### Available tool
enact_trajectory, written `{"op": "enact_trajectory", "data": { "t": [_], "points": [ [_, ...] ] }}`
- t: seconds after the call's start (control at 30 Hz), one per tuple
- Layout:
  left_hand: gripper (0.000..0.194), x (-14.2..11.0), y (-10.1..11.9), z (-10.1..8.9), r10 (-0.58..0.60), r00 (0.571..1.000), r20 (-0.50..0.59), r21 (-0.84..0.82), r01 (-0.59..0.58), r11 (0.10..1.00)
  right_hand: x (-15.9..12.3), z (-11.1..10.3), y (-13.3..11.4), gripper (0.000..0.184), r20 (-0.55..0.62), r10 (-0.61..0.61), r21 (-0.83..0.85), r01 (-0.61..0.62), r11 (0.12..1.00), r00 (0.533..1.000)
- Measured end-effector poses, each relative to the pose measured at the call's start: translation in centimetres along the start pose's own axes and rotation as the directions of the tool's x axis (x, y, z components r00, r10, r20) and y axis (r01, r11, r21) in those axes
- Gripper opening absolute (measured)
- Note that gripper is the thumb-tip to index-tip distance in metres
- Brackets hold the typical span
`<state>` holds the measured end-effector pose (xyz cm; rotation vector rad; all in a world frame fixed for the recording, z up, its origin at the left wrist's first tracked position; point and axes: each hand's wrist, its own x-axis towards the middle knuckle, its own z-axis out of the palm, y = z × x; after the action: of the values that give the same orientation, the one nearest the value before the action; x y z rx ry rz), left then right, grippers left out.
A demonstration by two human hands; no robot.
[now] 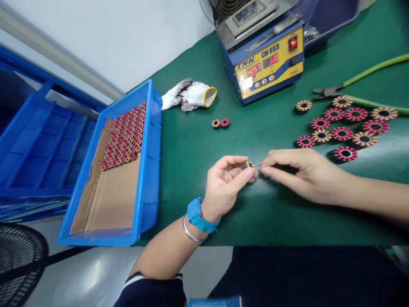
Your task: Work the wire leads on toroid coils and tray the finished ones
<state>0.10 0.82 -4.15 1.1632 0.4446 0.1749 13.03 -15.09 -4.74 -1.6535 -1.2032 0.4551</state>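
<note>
A copper-coloured wound motor stator (248, 164) is gripped between the thumb and fingers of my left hand (225, 183), just above the green table. My right hand (297, 172) pinches the end of a thin pale strand (257, 164) that runs to the stator; its material is too fine to tell. Another thin strand curves below the first. To the right stand several loose stators (341, 133), some red and some copper-coloured. Two small stators (220, 123), one copper-coloured and one red, sit side by side beyond my left hand.
A blue tray (150, 170) with rows of stators on cardboard stands at the left. White gloves (191, 94) lie behind it. The yellow-fronted CM 558 machine (270, 64) shows lit digits, with a knife on top. Green-handled cutters (332, 91) lie at the right, below a dark bin (335, 23).
</note>
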Motion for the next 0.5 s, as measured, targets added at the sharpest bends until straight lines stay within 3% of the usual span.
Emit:
{"op": "enact_trajectory", "data": {
  "t": [0.13,0.2,0.27,0.37,0.5],
  "points": [
    [0.041,0.3,-0.2,-0.3,0.015,1.0,-0.011,0.021,-0.015,1.0,-0.1,-1.1,0.0,0.023,-0.237,0.129,0.086,-0.111,0.99,0.963],
    [0.041,0.4,-0.4,-0.3,0.033,0.999,-0.021,0.019,-0.033,0.999,-0.2,-0.9,0.2,0.021,-0.214,0.088,0.041,-0.081,0.996,0.973],
    [0.039,0.4,-0.5,-0.3,0.05,0.999,-0.018,0.009,-0.05,0.999,-0.1,-0.5,0.3,0.021,-0.116,0.042,0.0,-0.043,0.999,0.992],
    [0.036,0.3,-0.6,-0.3,0.058,0.998,0.003,0.015,-0.058,0.998,0.4,-0.4,0.3,0.024,-0.006,0.061,0.049,-0.06,0.997,0.998],
    [0.034,0.2,-0.7,-0.1,0.15,0.989,0.0,0.132,-0.149,0.98,0.6,-1.5,0.3,0.032,-0.198,0.204,0.15,-0.176,0.973,0.959]
  ]
}}
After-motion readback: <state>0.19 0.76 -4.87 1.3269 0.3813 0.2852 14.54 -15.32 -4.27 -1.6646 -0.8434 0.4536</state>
